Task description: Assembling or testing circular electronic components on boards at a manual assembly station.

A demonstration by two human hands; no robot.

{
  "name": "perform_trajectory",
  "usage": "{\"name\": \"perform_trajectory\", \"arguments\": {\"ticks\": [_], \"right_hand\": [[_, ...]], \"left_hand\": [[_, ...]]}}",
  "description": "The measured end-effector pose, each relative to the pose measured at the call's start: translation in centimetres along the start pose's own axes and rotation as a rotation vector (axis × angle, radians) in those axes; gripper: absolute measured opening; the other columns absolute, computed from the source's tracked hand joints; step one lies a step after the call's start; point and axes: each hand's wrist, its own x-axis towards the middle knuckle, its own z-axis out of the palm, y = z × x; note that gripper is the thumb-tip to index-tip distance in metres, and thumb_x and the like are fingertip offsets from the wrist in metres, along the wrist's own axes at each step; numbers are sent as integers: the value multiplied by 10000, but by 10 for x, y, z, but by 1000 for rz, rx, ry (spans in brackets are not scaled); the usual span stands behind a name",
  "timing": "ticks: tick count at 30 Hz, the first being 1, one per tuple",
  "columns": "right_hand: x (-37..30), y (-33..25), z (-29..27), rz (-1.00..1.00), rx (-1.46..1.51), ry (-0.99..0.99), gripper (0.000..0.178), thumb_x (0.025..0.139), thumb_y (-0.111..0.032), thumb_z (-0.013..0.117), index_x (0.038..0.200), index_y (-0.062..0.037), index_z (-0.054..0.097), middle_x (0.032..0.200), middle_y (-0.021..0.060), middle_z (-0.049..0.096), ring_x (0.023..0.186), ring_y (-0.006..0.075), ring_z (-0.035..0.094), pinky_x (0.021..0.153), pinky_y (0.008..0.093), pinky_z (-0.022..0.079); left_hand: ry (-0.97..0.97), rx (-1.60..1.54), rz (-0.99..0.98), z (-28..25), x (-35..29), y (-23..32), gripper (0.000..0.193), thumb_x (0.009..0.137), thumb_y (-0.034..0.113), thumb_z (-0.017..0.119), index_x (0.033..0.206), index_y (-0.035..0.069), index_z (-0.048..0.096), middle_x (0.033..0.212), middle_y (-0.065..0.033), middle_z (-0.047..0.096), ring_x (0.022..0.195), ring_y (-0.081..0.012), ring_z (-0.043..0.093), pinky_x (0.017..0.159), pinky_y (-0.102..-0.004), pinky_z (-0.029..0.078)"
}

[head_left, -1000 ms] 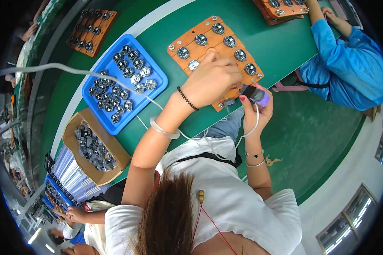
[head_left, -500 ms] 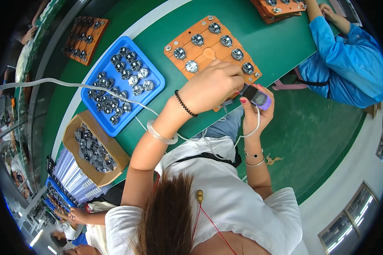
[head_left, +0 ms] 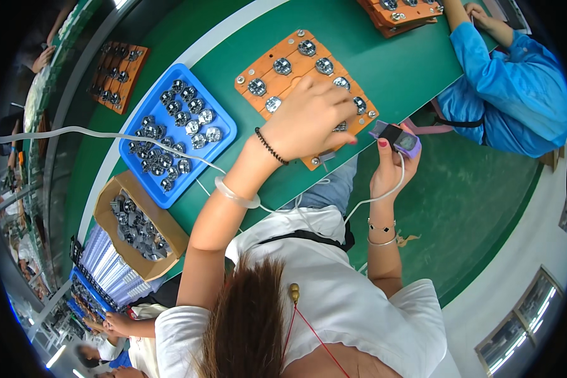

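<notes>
My left hand (head_left: 310,120) reaches over an orange board (head_left: 261,67) set with several round, shiny metal-and-glass parts (head_left: 307,48). Its fingers bend down with the thumb apart from them. Between thumb and fingers shows one round part (head_left: 339,126) in the board; whether I touch it is hidden. My right hand (head_left: 392,173) is closed around a small purple device (head_left: 410,143) with a dark front, held just off the table's near edge. A pale cable (head_left: 384,200) hangs from it past my lap.
Left of the board stands a blue tray (head_left: 231,129) with several round parts, and beside it a cardboard box (head_left: 170,268) of grey parts. More orange boards (head_left: 118,75) (head_left: 400,25) lie far left and far right. A person in blue (head_left: 507,88) sits at right.
My left hand has come away from the device and now lies over the board. My right hand has moved a little right with the device. The whole view has shifted slightly.
</notes>
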Motion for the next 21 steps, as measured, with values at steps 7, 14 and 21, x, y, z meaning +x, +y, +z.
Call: {"name": "perform_trajectory", "arguments": {"ticks": [7,14,21], "right_hand": [[13,-3,5,-97,-116,-82,417,731,16,690,1096,20,488,1078,110,524,979,166,535,853,275,453],[23,1,5,-196,-220,-163,413,714,18,706,1076,15,507,1084,100,525,992,164,527,859,273,446],[25,-5,7,-3,-101,-46,437,756,-16,680,1144,18,483,1042,103,551,966,163,537,848,263,439]], "left_hand": [[97,48,145,19,32,-15,208,707,108,620,905,102,556,803,-44,599,886,-208,546,809,-324,354],[-206,-273,32,19,35,-23,250,733,25,576,968,57,496,800,-88,591,851,-286,558,761,-358,431],[-221,-95,197,24,38,-25,317,739,16,555,1055,52,565,965,-76,549,938,-241,533,780,-337,484]]}}
